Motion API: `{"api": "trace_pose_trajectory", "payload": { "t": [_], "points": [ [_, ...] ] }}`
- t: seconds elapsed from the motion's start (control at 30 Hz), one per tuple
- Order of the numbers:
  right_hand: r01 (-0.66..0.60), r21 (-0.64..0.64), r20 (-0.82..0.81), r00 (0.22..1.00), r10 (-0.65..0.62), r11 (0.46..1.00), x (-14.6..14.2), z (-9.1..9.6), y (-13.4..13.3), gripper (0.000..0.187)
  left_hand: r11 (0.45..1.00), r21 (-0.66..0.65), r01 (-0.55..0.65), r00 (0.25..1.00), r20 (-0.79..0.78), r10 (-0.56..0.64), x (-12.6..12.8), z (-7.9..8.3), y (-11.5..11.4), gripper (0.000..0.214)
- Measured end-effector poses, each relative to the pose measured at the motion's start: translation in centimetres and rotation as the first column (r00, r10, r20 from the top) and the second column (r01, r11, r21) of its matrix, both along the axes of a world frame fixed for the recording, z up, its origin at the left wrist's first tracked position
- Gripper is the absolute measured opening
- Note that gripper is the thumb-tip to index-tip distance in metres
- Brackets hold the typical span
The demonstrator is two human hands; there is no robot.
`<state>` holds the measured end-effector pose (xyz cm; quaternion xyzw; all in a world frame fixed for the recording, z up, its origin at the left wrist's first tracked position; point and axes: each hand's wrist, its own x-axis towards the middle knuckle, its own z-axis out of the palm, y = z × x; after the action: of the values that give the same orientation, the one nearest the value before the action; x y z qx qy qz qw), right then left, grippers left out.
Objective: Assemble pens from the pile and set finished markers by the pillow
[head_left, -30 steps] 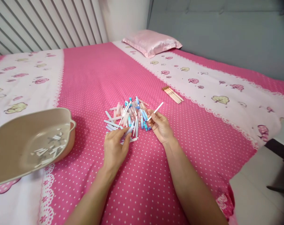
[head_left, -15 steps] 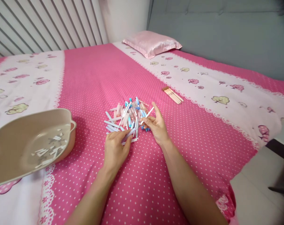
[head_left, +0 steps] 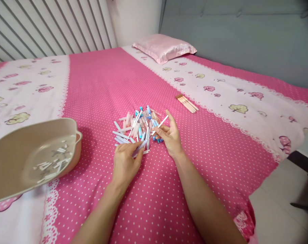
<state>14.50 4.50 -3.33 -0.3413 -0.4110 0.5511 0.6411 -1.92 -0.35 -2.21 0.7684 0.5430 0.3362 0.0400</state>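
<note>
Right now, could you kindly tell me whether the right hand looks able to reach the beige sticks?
Probably yes: just dotted bedspread lies between the right hand and the beige sticks, though the hand holds a white stick, which may need putting down first.

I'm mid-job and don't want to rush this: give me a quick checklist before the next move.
1. Left hand holding a pale lavender pen barrel: ok.
2. Right hand pinching the white pen refill: ok.
3. Refill's lower tip lined up with the barrel's opening: cannot tell, too small.
4. Working space free of loose pen parts: not ok, the pile crowds both hands.
5. Basin clear of both hands: ok, off to the left.
6. Tan pens apart from the pile: ok.
</note>
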Motion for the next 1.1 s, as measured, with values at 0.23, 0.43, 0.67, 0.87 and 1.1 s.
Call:
{"api": "trace_pose_trajectory", "payload": {
  "t": [0.23,0.43,0.67,0.87,1.1],
  "points": [
    [-0.033,0.024,0.044,0.999,0.032,0.999,-0.34,-0.1,-0.08,0.077,0.999,-0.037,-0.02,1.0,0.007,0.02,0.29,0.12,-0.07,0.021],
    [-0.04,0.053,0.13,0.991,0.032,0.998,-0.31,-0.3,0.01,0.074,0.999,-0.039,-0.016,1.0,-0.01,0.016,0.34,0.03,-0.12,0.022],
    [-0.031,0.079,0.125,0.992,0.021,0.996,-0.41,-0.21,-0.11,0.068,0.999,-0.05,-0.008,1.0,-0.005,0.008,0.47,0.08,-0.24,0.023],
    [-0.033,0.078,0.136,0.991,0.022,0.996,-0.54,-0.16,-0.3,0.064,0.997,-0.07,-0.013,1.0,-0.009,0.012,0.48,0.14,-0.32,0.022],
    [-0.077,0.094,0.247,0.968,0.052,0.993,-0.54,-0.49,-0.29,0.062,0.998,-0.066,-0.024,1.0,0.01,0.025,0.52,0.3,-0.35,0.022]
  ]
}}
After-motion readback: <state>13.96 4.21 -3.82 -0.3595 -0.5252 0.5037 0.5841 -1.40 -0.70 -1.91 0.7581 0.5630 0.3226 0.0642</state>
